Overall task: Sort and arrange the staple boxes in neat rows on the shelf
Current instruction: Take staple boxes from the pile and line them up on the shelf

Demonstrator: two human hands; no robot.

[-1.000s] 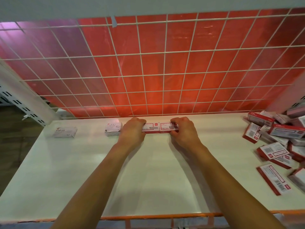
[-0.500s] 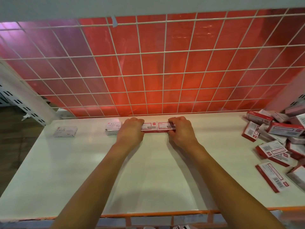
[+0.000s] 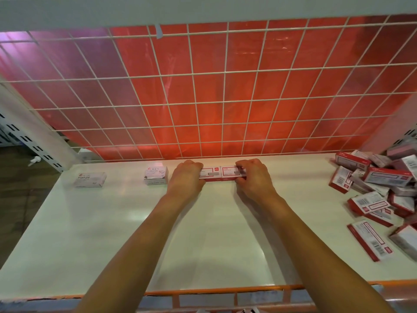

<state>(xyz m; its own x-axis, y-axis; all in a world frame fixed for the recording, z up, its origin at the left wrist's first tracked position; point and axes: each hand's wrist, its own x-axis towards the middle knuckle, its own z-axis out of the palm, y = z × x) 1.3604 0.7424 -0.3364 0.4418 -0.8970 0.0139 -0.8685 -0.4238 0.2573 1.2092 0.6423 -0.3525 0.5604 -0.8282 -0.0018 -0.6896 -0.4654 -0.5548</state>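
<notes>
White shelf (image 3: 112, 233), 10 o'clock: white STAPLES box (image 3: 90, 180), flat, alone. Toward 11 o'clock: white PAPER CLIPS box (image 3: 156, 175), just beside left hand (image 3: 186, 177); contact not discernible.

12 o'clock, close to wire grid (image 3: 203, 91): two red-and-white staple boxes end to end, touching, labels up. These are left red box (image 3: 209, 173) and right red box (image 3: 231, 173).
- Left hand clamped on outer end of left red box: fingers curled over far edge, thumb at near edge.
- Right hand (image 3: 253, 177) clamped likewise on outer end of right red box: fingers (image 3: 242, 166) over the top, thumb at near edge.

3 o'clock: loose pile of red staple boxes (image 3: 379, 188), tilted, overlapping, several barcode side up.

Behind grid: red panel (image 3: 248, 123). 6 o'clock: orange front rail (image 3: 225, 290). 9 o'clock, off shelf: slotted white upright (image 3: 33, 141), dark floor (image 3: 13, 199).
</notes>
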